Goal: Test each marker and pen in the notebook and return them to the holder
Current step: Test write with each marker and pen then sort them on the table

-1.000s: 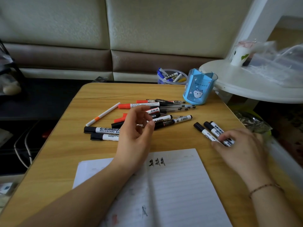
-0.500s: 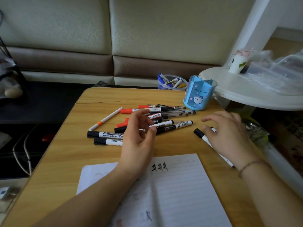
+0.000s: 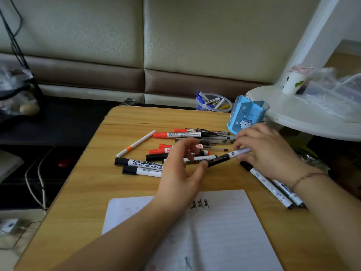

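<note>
Head view: right hand (image 3: 267, 151) pinches a black marker (image 3: 227, 157) beside the pile (image 3: 175, 145), near the holder (image 3: 247, 116). Left hand (image 3: 181, 173), fingers loosely curled, touches its cap; the notebook (image 3: 224, 231) lies nearer the person.

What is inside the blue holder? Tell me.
Only dividers show inside the blue holder; no markers stick out above its rim. Its tinted walls hide the bottoms of the compartments, so anything short lying there cannot be seen.

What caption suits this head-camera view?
Right hand lifts a black-capped marker toward the left hand, above the notebook.
</note>
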